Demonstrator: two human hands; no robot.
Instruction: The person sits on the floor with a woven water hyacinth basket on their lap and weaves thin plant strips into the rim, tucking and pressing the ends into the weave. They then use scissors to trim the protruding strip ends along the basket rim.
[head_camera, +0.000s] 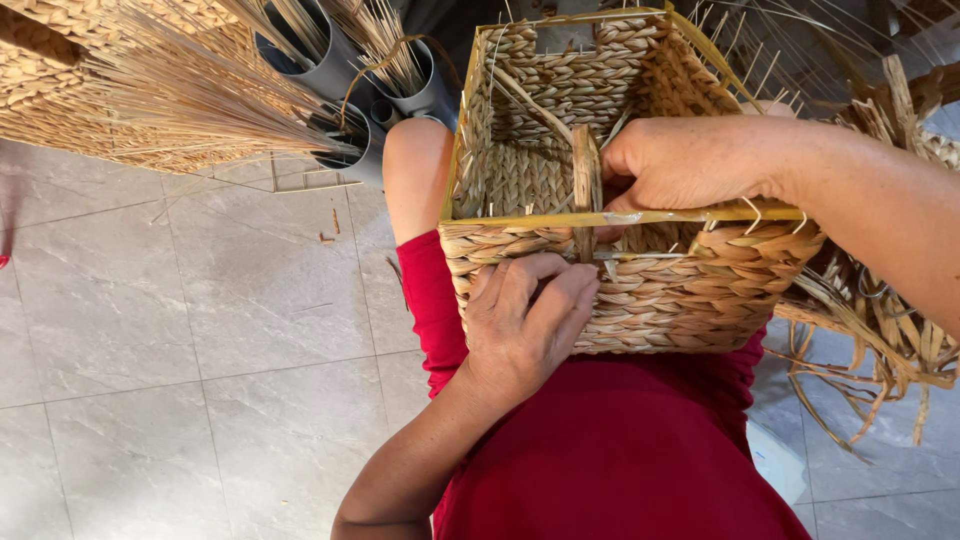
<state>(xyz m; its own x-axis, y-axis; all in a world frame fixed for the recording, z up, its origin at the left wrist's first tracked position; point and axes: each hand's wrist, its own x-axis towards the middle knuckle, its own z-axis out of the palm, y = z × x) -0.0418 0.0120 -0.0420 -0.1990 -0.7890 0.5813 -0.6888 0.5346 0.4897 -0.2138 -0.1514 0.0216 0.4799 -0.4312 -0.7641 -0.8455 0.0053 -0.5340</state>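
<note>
On the person's lap, a half-woven rectangular basket rests braced against the red garment. Left hand presses the outer wall, steadying it; right hand reaches over the yellow rim, fingers closed on a braided straw strand.

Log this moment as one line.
left hand: pressing basket front | right hand: pinching strand at rim | basket: on lap
</note>
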